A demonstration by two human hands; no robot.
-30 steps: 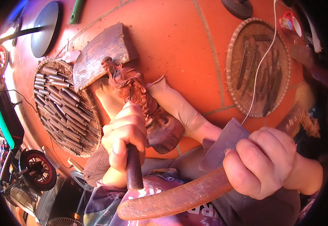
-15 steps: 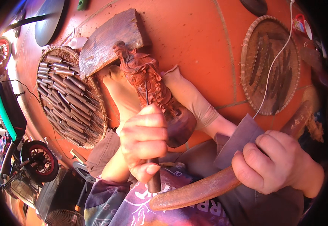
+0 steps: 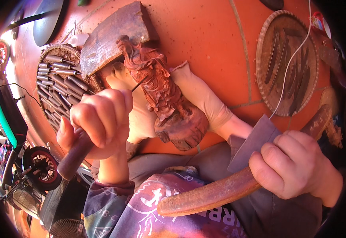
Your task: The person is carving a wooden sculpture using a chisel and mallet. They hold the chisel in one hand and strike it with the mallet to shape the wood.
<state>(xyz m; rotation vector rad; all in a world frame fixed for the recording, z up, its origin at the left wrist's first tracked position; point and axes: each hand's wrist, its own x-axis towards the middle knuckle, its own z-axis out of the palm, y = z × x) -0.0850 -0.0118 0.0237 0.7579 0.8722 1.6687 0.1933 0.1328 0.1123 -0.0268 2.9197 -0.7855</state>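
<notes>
A reddish-brown carved wooden figure (image 3: 149, 75) leans against a thick curved wooden block (image 3: 111, 39), between my two feet in beige socks. My left hand (image 3: 101, 115) is closed around the handle of a carving chisel (image 3: 75, 154). The chisel's thin blade slants up to the figure's middle; whether the tip touches the wood I cannot tell. At the right, my right hand (image 3: 296, 164) grips a curved wooden club (image 3: 208, 196). The club's free end lies over my shirt, apart from the chisel.
A round basket (image 3: 64, 47) full of wooden-handled chisels stands at the left. On the right lies a woven tray (image 3: 259, 59) with long dark tools, crossed by a white cable (image 3: 287, 69). A red-rimmed wheel (image 3: 42, 168) and a fan (image 3: 66, 229) are at lower left.
My left hand has swung left with the chisel, whose handle now tilts down to the left instead of standing nearly upright over the club's end. My right hand and the club have barely moved.
</notes>
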